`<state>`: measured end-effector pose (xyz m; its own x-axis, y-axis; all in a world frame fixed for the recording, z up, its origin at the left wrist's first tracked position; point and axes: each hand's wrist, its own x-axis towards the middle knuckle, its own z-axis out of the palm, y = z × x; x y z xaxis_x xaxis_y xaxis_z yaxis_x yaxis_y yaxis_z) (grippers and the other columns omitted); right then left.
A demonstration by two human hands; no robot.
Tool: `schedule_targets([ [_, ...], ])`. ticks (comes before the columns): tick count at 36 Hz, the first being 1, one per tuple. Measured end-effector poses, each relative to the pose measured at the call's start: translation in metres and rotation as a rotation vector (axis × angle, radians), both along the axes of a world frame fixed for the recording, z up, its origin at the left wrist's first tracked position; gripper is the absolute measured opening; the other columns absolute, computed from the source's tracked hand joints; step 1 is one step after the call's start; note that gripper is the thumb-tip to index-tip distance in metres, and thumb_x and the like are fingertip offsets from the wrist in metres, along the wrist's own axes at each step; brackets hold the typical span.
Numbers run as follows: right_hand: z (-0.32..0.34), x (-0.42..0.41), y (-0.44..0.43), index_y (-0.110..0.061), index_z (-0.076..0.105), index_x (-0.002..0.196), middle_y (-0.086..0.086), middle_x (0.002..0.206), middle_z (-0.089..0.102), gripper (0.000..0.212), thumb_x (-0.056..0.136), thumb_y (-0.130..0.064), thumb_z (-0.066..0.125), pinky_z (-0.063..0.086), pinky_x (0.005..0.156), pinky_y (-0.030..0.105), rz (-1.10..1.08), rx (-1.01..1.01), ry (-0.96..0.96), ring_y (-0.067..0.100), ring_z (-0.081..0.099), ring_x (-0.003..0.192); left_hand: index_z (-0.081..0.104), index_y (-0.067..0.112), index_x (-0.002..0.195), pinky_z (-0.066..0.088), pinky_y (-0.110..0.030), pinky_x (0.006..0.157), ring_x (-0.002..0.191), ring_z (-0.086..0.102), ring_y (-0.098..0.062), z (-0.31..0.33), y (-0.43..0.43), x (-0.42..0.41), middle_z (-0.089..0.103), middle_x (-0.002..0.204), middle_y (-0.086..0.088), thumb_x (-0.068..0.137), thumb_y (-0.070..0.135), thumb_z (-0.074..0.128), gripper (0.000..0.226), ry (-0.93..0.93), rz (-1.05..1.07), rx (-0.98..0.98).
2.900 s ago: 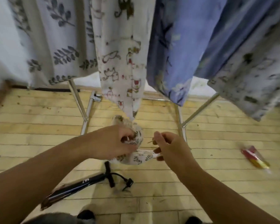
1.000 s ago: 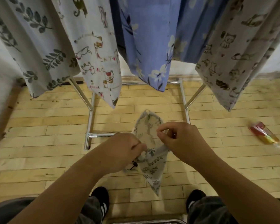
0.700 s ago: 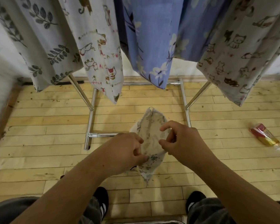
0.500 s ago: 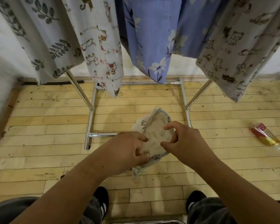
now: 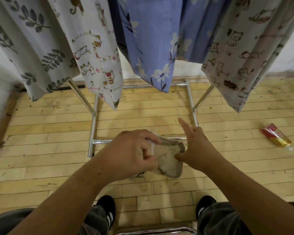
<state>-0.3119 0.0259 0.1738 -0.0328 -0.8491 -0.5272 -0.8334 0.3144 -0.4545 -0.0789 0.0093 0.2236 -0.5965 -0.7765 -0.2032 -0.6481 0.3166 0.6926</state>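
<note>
Cat-print cloth (image 5: 98, 53): it hangs above the left side of the metal rack (image 5: 93, 141). Red letters "C A T" stand between the drawn cats.
Same cloth, lower part: more red letters and one row of tiny dark ones, too unclear to read.
Red-yellow packet (image 5: 275, 137): to the right of the rack, its print is too blurred to read.
Small cloth (image 5: 168, 165): in front of the rack, its print is blurred and no letters can be told.

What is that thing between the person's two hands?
A small beige printed cloth piece, seen in the head view: the left hand grips one edge, and the right hand touches the opposite side with its thumb.
</note>
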Motion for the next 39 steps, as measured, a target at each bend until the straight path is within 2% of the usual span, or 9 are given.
schedule_targets([
  [3,-0.003,-0.001,0.001,-0.036,0.035,0.156,0.005,0.151,0.045,0.088,0.083,-0.039,0.083,0.050,0.101,0.032,0.059,0.033,0.055,0.020,0.054,0.126,0.062,0.024,0.059,0.046,-0.011,0.087,0.112,0.061,0.007,0.004,0.001,0.000,0.066,0.113,0.031,0.081,0.029,0.074,0.027,0.063,0.049,-0.013],
  [5,-0.004,0.002,0.003,-0.031,0.060,0.137,-0.001,0.138,0.061,0.052,0.089,-0.040,0.077,0.049,0.095,0.024,0.094,0.033,0.048,0.014,0.059,0.118,0.062,0.023,0.059,0.048,-0.013,0.085,0.108,0.063,0.005,0.004,0.001,0.000,0.069,0.108,0.028,0.083,0.028,0.074,0.027,0.095,0.074,-0.024],
  [8,-0.003,0.009,0.002,-0.024,0.070,0.113,-0.005,0.107,0.070,0.015,0.101,-0.028,0.063,0.050,0.072,0.016,0.066,-0.003,0.020,0.009,0.065,0.094,0.061,0.023,0.063,0.049,-0.017,0.079,0.096,0.066,-0.002,0.003,-0.001,0.002,0.067,0.101,0.020,0.086,0.027,0.078,0.029,0.121,0.108,-0.023],
  [12,0.002,0.014,-0.003,-0.023,0.056,0.107,-0.004,0.094,0.065,0.008,0.107,-0.029,0.051,0.060,0.066,0.026,-0.080,0.028,-0.101,0.012,0.066,0.081,0.065,0.032,0.083,0.040,-0.010,0.074,0.089,0.057,-0.005,-0.001,-0.004,0.004,0.055,0.096,0.016,0.085,0.030,0.078,0.014,0.089,0.143,-0.015],
  [18,0.007,0.018,-0.005,-0.022,0.050,0.119,0.000,0.091,0.066,0.016,0.110,-0.031,0.040,0.054,0.059,0.027,-0.123,-0.108,-0.171,0.016,0.065,0.075,0.062,0.033,0.099,0.036,-0.007,0.078,0.099,0.051,0.001,-0.005,-0.005,0.008,0.049,0.103,0.018,0.087,0.007,0.069,0.029,0.025,0.106,-0.008],
  [22,0.008,0.015,-0.008,-0.024,0.056,0.124,-0.003,0.092,0.067,0.022,0.110,-0.032,0.040,0.060,0.074,0.036,-0.170,-0.152,-0.184,0.014,0.066,0.082,0.059,0.039,0.096,0.035,-0.013,0.079,0.108,0.044,0.003,-0.012,-0.009,0.010,0.045,0.108,0.025,0.083,-0.006,0.058,0.047,-0.063,0.106,-0.003],
  [28,0.010,0.013,-0.006,-0.023,0.069,0.088,-0.004,0.077,0.068,0.022,0.101,-0.039,0.060,0.060,0.070,0.033,-0.040,-0.099,-0.145,0.014,0.066,0.074,0.060,0.045,0.104,0.033,-0.011,0.088,0.116,0.041,0.001,-0.018,-0.011,0.012,0.046,0.116,0.028,0.083,-0.012,0.051,0.061,-0.122,0.129,0.037],
  [32,0.010,0.012,-0.006,-0.017,0.070,0.082,0.005,0.077,0.071,0.031,0.099,-0.042,0.062,0.062,0.072,0.043,-0.055,-0.112,-0.127,0.024,0.070,0.075,0.055,0.050,0.105,0.036,-0.018,0.088,0.119,0.043,-0.004,-0.020,-0.012,0.015,0.047,0.122,0.025,0.083,-0.013,0.050,0.067,-0.178,0.155,0.070],
  [39,0.011,0.025,-0.007,-0.029,0.066,0.101,-0.009,0.081,0.067,0.013,0.101,-0.040,0.059,0.050,0.053,0.016,0.000,-0.179,-0.223,0.010,0.068,0.066,0.064,0.034,0.117,0.047,-0.034,0.097,0.123,0.047,-0.013,-0.017,-0.011,0.021,0.051,0.133,0.014,0.090,-0.001,0.057,0.045,-0.303,0.218,0.158],
])
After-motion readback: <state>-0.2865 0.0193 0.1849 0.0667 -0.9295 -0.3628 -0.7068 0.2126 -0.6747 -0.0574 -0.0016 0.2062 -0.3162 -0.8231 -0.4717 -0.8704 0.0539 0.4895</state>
